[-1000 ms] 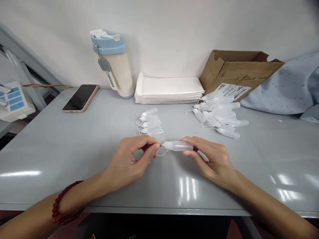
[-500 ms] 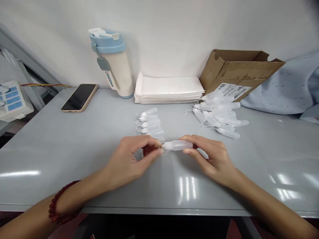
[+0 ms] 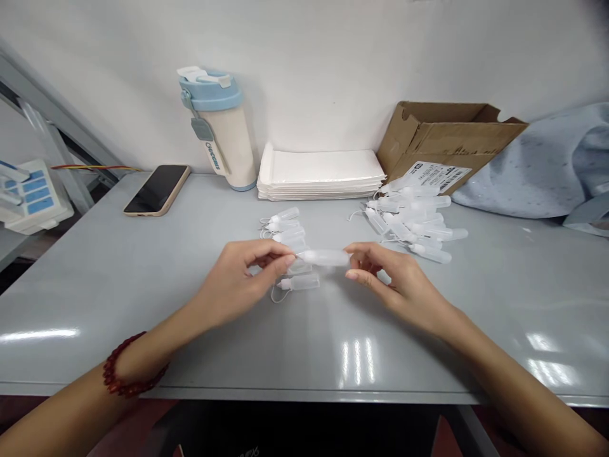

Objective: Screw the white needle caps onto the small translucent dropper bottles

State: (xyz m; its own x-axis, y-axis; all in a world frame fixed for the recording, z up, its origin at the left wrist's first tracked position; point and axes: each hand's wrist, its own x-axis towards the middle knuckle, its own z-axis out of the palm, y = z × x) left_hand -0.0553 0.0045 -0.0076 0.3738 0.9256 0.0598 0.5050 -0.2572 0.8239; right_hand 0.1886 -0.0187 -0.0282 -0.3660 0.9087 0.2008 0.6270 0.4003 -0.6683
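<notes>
Near the middle of the surface [image 3: 404, 371], well in from its front edge, the small translucent bottle [image 3: 327, 258] hangs roughly level between both hands. The left hand [image 3: 247, 282] has its grip pinched closely on the nozzle end; the right hand [image 3: 402, 282] has thumb and forefinger parted about the base, and whether they press on it cannot be told. With a slack right grip, the base could droop, its weight hanging from the nozzle alone. Just beneath, the loose row of bottles [image 3: 304, 282] could be knocked askew by a low finger, or a thin cap loop could snag. Toward the back edge on the right, the heaped bottles [image 3: 421, 219] might roll if brushed. Bare room runs from the row to the front edge; along the back edge, the flask [image 3: 235, 149], white mailers [image 3: 323, 168] and carton [image 3: 442, 143] limit forward reach.
</notes>
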